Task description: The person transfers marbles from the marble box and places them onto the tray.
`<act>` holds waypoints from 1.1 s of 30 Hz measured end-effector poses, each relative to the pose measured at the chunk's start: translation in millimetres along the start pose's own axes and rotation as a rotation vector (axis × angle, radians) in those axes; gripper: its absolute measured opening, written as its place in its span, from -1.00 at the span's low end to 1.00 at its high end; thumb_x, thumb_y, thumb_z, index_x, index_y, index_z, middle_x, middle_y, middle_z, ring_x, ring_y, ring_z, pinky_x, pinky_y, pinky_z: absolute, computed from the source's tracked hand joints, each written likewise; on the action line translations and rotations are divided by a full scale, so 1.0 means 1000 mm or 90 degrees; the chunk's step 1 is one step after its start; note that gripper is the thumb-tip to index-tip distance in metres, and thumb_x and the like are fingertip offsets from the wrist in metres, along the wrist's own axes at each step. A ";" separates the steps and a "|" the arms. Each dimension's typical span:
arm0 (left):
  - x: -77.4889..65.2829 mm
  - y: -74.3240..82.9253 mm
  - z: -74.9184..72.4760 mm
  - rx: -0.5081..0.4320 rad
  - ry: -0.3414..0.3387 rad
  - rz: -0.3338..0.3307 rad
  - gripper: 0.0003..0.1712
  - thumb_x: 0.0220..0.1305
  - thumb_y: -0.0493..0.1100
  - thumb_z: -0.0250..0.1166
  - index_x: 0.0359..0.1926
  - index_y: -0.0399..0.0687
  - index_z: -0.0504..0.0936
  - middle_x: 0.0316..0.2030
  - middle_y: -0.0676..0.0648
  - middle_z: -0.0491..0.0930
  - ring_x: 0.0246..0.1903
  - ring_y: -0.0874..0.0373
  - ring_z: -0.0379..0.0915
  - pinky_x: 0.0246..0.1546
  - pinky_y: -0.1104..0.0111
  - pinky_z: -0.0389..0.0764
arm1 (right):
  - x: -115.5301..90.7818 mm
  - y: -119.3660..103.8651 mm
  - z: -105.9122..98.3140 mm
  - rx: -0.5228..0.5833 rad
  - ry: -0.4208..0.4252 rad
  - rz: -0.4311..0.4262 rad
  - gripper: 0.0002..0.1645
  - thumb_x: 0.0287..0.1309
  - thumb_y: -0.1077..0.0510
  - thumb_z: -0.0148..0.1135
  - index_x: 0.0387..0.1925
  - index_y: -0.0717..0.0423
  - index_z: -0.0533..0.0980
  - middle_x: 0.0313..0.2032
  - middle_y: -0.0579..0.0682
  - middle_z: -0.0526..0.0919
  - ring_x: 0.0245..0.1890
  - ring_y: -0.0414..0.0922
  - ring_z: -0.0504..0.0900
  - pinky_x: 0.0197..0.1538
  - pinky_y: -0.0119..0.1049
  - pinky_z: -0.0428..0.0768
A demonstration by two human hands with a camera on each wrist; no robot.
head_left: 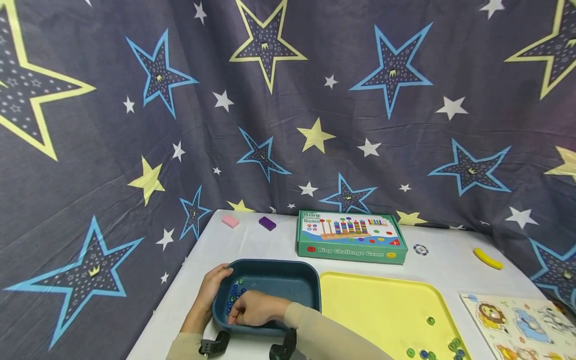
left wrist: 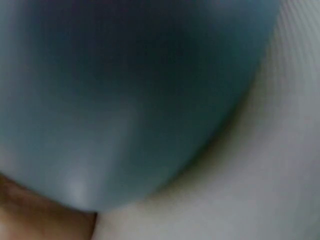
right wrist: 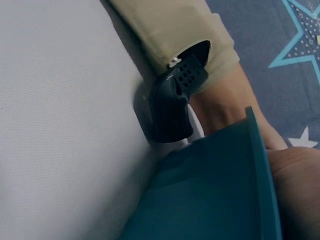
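A dark teal bin sits on the white table, with several blue and green glass marbles gathered at its left end. My left hand grips the bin's left end, its fingertips at the rim. In the left wrist view the bin's wall fills most of the picture, blurred, with a bit of the hand at the lower left. My right hand reaches down inside the bin beside the marbles, fingers bent. Whatever lies under its fingertips is hidden. The right wrist view shows the bin's outer wall.
Right of the bin lies a yellow tray with several green and blue marbles. Behind stand a green game box, a purple block and a pink block. An animal puzzle board, yellow curved piece and chip lie right.
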State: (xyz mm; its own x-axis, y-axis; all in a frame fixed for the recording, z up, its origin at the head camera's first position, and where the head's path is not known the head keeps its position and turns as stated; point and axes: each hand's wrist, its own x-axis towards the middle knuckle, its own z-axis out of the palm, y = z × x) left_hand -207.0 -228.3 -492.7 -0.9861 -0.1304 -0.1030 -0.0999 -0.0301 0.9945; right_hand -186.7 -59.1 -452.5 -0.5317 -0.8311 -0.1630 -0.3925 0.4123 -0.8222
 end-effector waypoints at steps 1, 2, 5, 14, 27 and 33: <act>0.000 0.000 0.000 -0.001 -0.001 -0.001 -0.64 0.17 -0.12 0.15 -0.13 -0.33 0.54 -0.23 -0.21 0.56 -0.26 0.03 0.46 -0.25 0.32 0.48 | -0.001 0.000 -0.001 0.002 0.001 -0.003 -0.86 0.00 0.35 0.16 -0.43 0.13 0.61 -0.58 -0.23 0.58 -0.57 -0.40 0.45 -0.44 -0.52 0.43; 0.000 0.000 0.000 -0.002 -0.002 -0.002 -0.64 0.16 -0.12 0.15 -0.13 -0.33 0.54 -0.24 -0.21 0.56 -0.26 0.03 0.46 -0.25 0.32 0.48 | -0.003 0.000 -0.002 0.001 0.004 -0.005 -0.85 0.01 0.35 0.14 -0.41 0.13 0.61 -0.57 -0.23 0.57 -0.57 -0.39 0.44 -0.43 -0.52 0.42; -0.001 0.001 0.001 0.004 -0.008 -0.004 -0.63 0.17 -0.11 0.14 -0.12 -0.33 0.53 -0.22 -0.23 0.55 -0.24 0.01 0.45 -0.24 0.30 0.48 | -0.012 0.000 -0.007 -0.054 0.034 -0.023 -0.85 0.08 0.29 0.12 -0.36 0.09 0.60 -0.52 -0.27 0.56 -0.54 -0.42 0.43 -0.40 -0.53 0.41; 0.000 0.001 0.001 0.031 0.013 0.000 -0.66 0.15 -0.08 0.14 -0.15 -0.25 0.56 -0.27 -0.15 0.56 -0.25 0.03 0.44 -0.24 0.28 0.45 | -0.053 0.010 -0.028 -0.053 0.170 -0.060 -0.91 0.14 0.04 0.16 -0.36 -0.08 0.54 -0.49 -0.31 0.54 -0.53 -0.38 0.44 -0.45 -0.47 0.43; 0.000 0.000 -0.002 0.035 0.009 0.002 -0.62 0.17 -0.06 0.15 -0.11 -0.27 0.55 -0.22 -0.18 0.56 -0.19 0.02 0.42 -0.16 0.28 0.40 | -0.118 0.042 -0.067 0.060 0.373 -0.010 -0.89 0.15 0.12 0.15 -0.25 -0.09 0.51 -0.42 -0.05 0.55 -0.64 -0.21 0.43 -0.54 -0.31 0.49; -0.001 0.001 -0.002 0.035 0.005 -0.005 -0.61 0.18 -0.07 0.14 -0.09 -0.28 0.54 -0.17 -0.22 0.54 -0.15 0.00 0.40 -0.13 0.28 0.37 | -0.132 0.059 -0.076 0.041 0.488 0.048 -0.86 0.10 0.20 0.20 -0.26 -0.07 0.54 -0.44 -0.13 0.54 -0.62 -0.18 0.39 -0.56 -0.39 0.38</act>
State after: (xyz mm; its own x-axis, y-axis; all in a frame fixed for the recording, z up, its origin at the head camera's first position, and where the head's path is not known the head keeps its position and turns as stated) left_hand -206.2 -229.8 -491.6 -0.9842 -0.1381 -0.1106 -0.1149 0.0233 0.9931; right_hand -196.3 103.1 -438.2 -0.9355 -0.3010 0.1847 -0.3028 0.4146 -0.8581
